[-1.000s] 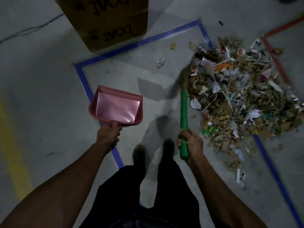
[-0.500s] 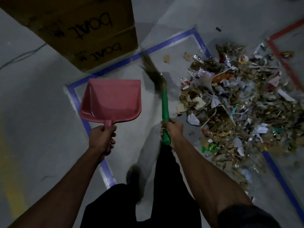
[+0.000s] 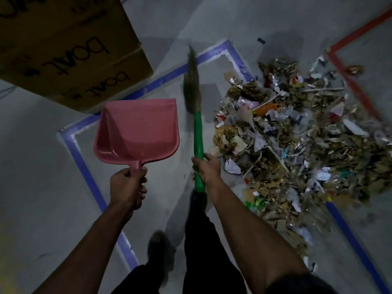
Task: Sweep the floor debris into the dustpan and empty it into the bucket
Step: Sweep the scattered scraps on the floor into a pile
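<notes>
Floor (image 3: 38,187) of grey concrete fills the view, marked with blue tape lines (image 3: 84,166) and, at the upper right, red tape (image 3: 350,81). A big cardboard box (image 3: 70,49) with the printed word "boat" stands at the upper left, just outside the blue corner. The debris pile (image 3: 297,145) lies on the right side of the floor: dry leaves, paper scraps, foil and small plastic pieces, spread across the blue line and reaching the red tape.

The pink dustpan (image 3: 137,130) is in the air to the left of the pile, apart from it, with its open mouth pointing away from the person; nothing lies inside it. The left hand (image 3: 127,187) has its grip closed around the dustpan's short handle. The broom (image 3: 196,115) is between the dustpan and the pile, with a green handle and a brown grass brush that points away toward the blue corner; the brush looks blurred. The right hand (image 3: 206,168) has its grip closed around the green handle near its lower end. Below the hands, dark trousers (image 3: 203,251) and one shoe (image 3: 157,247) are visible.
</notes>
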Demonstrator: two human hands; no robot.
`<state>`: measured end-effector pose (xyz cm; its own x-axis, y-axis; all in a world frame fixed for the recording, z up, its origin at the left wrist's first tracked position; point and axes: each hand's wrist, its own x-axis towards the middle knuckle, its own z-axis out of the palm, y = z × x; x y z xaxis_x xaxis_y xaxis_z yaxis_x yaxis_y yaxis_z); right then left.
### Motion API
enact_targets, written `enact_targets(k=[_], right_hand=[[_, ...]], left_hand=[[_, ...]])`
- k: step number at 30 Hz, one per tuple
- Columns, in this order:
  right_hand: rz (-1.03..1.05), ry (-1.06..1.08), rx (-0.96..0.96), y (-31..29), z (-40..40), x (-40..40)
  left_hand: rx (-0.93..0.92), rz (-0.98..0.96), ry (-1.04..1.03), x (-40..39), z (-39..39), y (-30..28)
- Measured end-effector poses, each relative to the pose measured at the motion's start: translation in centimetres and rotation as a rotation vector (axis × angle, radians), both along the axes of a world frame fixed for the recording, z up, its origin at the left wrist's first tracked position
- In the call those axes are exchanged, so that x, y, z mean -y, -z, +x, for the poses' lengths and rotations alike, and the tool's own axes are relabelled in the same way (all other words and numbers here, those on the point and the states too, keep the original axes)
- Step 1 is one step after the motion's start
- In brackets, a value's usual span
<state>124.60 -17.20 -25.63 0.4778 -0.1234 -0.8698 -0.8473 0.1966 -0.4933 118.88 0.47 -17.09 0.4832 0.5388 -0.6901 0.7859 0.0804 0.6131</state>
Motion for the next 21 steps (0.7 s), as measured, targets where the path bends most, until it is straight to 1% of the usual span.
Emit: enact_targets(k=[3, 9, 11, 13, 17, 21], right_hand=[[-0.005, 0.097, -0.042, 1.8, 3.8, 2.2], [0.067, 0.407, -0.101, 4.0, 8.4, 8.5], [0.024, 0.502, -0.125, 4.5, 9.0, 11.0], [-0.039, 0.530, -0.143, 4.7, 9.4, 13.6], [-0.006, 0.628, -0.098, 3.4, 9.4, 18.7], [-0.080, 0.742, -0.087, 2.7, 8.1, 23.6]], left_hand=[[0.001, 0.000, 0.016, 1.5, 2.1, 0.6], [-0.010, 0.000, 0.083, 4.2, 4.7, 1.3], [-0.011, 0.003, 0.104, 4.8, 5.1, 1.4], [-0.010, 0.007, 0.125, 5.4, 5.2, 1.4], [-0.023, 0.024, 0.193, 6.4, 5.4, 1.6], [-0.053, 0.025, 0.233, 7.1, 5.4, 2.2]])
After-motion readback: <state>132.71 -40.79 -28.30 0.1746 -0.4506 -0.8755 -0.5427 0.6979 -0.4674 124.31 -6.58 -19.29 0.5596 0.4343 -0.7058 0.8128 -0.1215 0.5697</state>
